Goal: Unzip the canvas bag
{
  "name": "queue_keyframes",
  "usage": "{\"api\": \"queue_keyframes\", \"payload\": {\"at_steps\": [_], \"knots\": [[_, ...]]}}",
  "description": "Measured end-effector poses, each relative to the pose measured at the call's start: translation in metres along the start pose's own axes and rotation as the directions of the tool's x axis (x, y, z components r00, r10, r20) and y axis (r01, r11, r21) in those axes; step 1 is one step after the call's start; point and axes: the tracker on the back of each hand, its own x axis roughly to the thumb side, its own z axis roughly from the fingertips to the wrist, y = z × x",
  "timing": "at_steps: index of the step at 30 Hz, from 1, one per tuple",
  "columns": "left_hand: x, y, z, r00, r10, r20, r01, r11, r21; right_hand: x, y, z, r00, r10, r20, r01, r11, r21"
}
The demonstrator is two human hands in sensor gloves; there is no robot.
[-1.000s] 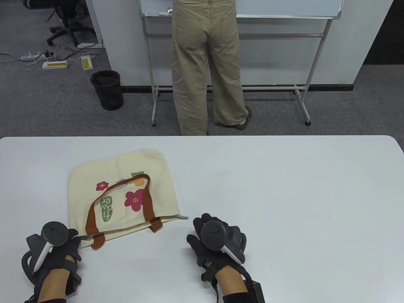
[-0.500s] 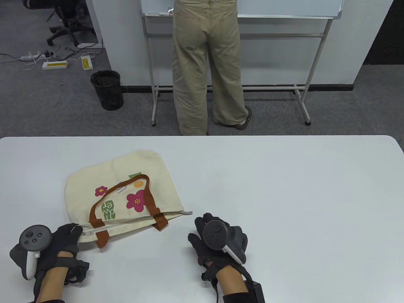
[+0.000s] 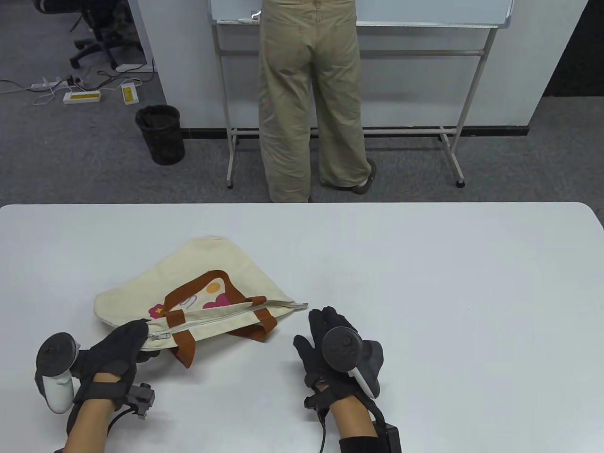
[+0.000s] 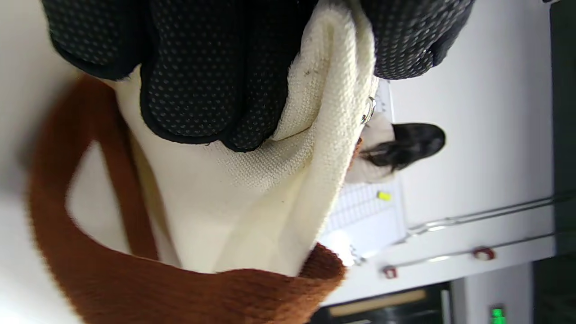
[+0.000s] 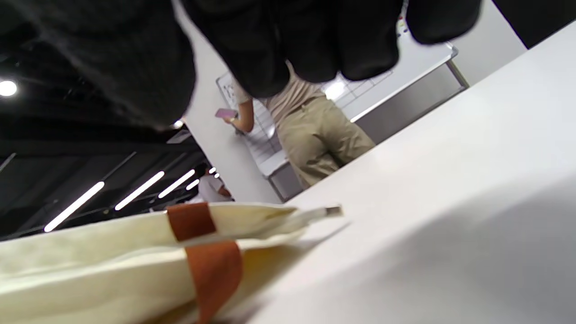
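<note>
Canvas bag [image 3: 207, 292] sits lower left on the worktop [image 3: 424, 283], zipper [image 3: 207, 320] running left-right. Your left hand [image 3: 115, 347] pinches its left corner by the zipper pull [image 3: 159, 336]; right hand [image 3: 325, 349] rests loose, off the right end.

A person [image 3: 309, 99] in khaki trousers faces a whiteboard [image 3: 424, 12] beyond the table [image 3: 424, 283].

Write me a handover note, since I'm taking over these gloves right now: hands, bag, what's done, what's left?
Left hand grips the bag's left corner, beside the zipper pull.
Right hand rests open on the table, near the zipper's free tail, touching nothing.
Bag lies on the table, mouth toward you, brown handles draped across.
Done: corner held.
Left: the zipper looks closed; pinch the pull and run it toward the tail.
</note>
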Motion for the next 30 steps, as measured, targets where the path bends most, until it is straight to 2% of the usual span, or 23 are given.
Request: {"api": "queue_keyframes", "payload": {"at_steps": [6, 11, 15, 20, 24, 26, 30], "knots": [[0.008, -0.015, 0.000, 0.986, 0.162, 0.043, -0.156, 0.980, -0.124, -0.007, 0.001, -0.001, 0.998, -0.053, -0.040, 0.053, 0.998, 0.013], [0.012, -0.024, -0.002, 0.959, 0.278, 0.055, -0.259, 0.938, -0.229, -0.013, 0.006, -0.002, 0.992, -0.107, -0.074, 0.111, 0.992, 0.055], [0.012, -0.029, -0.003, 0.945, 0.324, 0.050, -0.298, 0.913, -0.278, -0.018, 0.007, -0.005, 0.971, -0.199, -0.130, 0.210, 0.975, 0.075], [0.009, -0.031, -0.004, 0.924, 0.382, 0.038, -0.354, 0.886, -0.299, -0.031, 0.015, -0.011, 0.916, -0.315, -0.248, 0.367, 0.909, 0.200], [0.009, -0.032, -0.003, 0.929, 0.368, 0.035, -0.342, 0.892, -0.295, -0.039, 0.012, -0.012, 0.890, -0.367, -0.271, 0.415, 0.897, 0.149], [0.007, -0.029, -0.002, 0.936, 0.351, 0.032, -0.330, 0.905, -0.267, -0.045, 0.013, -0.013, 0.803, -0.509, -0.311, 0.561, 0.821, 0.106], [0.005, -0.022, 0.000, 0.973, 0.231, 0.014, -0.225, 0.959, -0.174, -0.052, 0.012, -0.014, 0.692, -0.643, -0.329, 0.696, 0.715, 0.065]]}}
